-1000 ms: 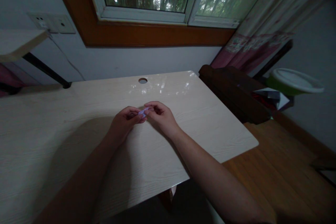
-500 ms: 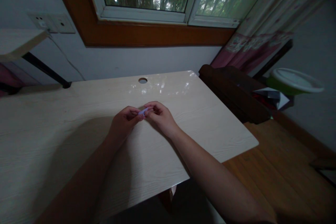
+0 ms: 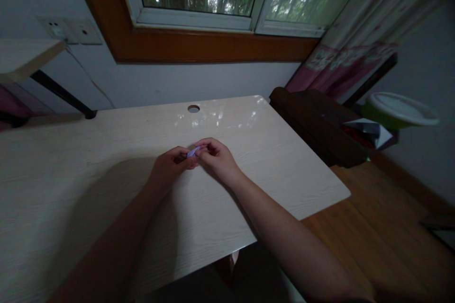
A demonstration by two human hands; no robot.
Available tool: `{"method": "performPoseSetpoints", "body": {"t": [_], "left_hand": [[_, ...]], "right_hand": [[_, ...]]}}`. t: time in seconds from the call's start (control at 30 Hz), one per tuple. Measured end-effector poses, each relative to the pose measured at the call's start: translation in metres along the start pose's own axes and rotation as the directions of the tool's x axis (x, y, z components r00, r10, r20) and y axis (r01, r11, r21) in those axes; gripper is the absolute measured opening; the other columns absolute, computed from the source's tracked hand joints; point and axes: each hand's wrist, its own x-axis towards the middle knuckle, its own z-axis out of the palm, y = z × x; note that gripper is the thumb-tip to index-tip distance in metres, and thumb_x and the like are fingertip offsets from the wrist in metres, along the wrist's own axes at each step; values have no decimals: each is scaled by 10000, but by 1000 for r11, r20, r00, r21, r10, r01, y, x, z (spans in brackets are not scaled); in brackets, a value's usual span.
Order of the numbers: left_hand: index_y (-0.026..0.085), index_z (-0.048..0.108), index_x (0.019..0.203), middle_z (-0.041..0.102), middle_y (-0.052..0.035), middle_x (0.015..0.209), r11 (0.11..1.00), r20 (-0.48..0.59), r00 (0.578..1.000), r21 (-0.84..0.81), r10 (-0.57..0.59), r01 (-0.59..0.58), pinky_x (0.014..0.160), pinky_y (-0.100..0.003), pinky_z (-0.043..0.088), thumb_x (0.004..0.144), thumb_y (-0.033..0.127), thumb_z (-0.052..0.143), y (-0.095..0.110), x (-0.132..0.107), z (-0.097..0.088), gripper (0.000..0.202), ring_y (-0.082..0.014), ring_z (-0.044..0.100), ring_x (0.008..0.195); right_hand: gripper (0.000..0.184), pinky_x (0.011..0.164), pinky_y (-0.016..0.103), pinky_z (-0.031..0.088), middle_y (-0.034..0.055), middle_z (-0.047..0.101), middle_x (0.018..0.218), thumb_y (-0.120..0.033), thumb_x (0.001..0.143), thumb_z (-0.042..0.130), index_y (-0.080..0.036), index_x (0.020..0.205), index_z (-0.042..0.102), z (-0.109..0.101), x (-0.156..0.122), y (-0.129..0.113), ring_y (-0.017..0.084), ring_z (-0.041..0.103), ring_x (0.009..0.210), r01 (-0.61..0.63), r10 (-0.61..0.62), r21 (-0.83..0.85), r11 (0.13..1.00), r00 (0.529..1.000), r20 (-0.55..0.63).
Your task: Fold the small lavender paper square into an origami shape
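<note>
Between my hands, just above or on the desk [image 3: 220, 208], is a small pale purple piece, perhaps folded paper [image 3: 193, 152]; its exact kind is too small to tell. My left hand [image 3: 171, 164] pinches its left end between thumb and fingers. From the other side, my right hand [image 3: 218, 157] grips the right end, thumb and fingertips closed on it. Fingers cover much of the piece.
A round cable hole [image 3: 194, 109] lies near the desk's back edge. At the left, a raised shelf [image 3: 28, 57] stands on black legs. Right of the desk are a dark brown piece of furniture [image 3: 316, 123] and a green-and-white basin [image 3: 400, 109].
My left hand has shifted slightly, its thumb now a little lower against the purple piece. The right hand stays nearly in place.
</note>
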Motion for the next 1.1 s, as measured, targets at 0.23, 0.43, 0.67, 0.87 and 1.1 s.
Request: {"method": "performPoseSetpoints", "body": {"t": [0.23, 0.43, 0.67, 0.87, 1.1], "left_hand": [[204, 702, 849, 774, -34, 777, 1000, -37, 999, -12, 5, -5, 785, -336, 577, 727, 448, 790, -3, 0, 2, 286, -214, 738, 762], [212, 702, 800, 779, -33, 761, 1000, -74, 997, 4, 2, -2, 756, -335, 581, 704, 463, 805, -1, -2, 3, 287, -220, 745, 746], [190, 692, 794, 779, -54, 759, 994, -44, 998, -104, -39, 34, 772, -347, 590, 707, 449, 809, 3, -2, 2, 297, -218, 750, 748], [165, 713, 833, 769, -56, 757, 978, -33, 995, -193, -93, 84, 787, -351, 591, 682, 436, 833, 10, -2, 2, 333, -206, 740, 718], [167, 716, 798, 755, -48, 741, 974, -10, 995, -206, -98, 94, 769, -335, 584, 682, 410, 834, 11, -3, 2, 294, -192, 729, 711]], "right_hand": [[166, 761, 312, 520, 7, 678, 840, -266, 774, 699, -220, 933, 680, 0, 0, -4, 142, 618, 780, -13, 13, -17, 1000, 1000, -15], [156, 823, 338, 510, 3, 689, 851, -223, 758, 687, -222, 914, 689, 1, 1, -4, 143, 623, 797, -40, 41, 29, 999, 999, -22], [172, 804, 317, 497, 0, 680, 857, -224, 767, 693, -225, 939, 702, -1, 1, 0, 132, 623, 788, -42, 43, 66, 997, 999, -22], [184, 776, 300, 507, -8, 675, 837, -270, 782, 717, -223, 958, 693, -1, 2, 0, 119, 621, 743, -50, 51, 103, 993, 999, -3], [205, 758, 298, 522, -5, 688, 824, -331, 759, 766, -219, 914, 693, 0, 2, 0, 122, 630, 734, -65, 67, 126, 990, 998, -7]]}}
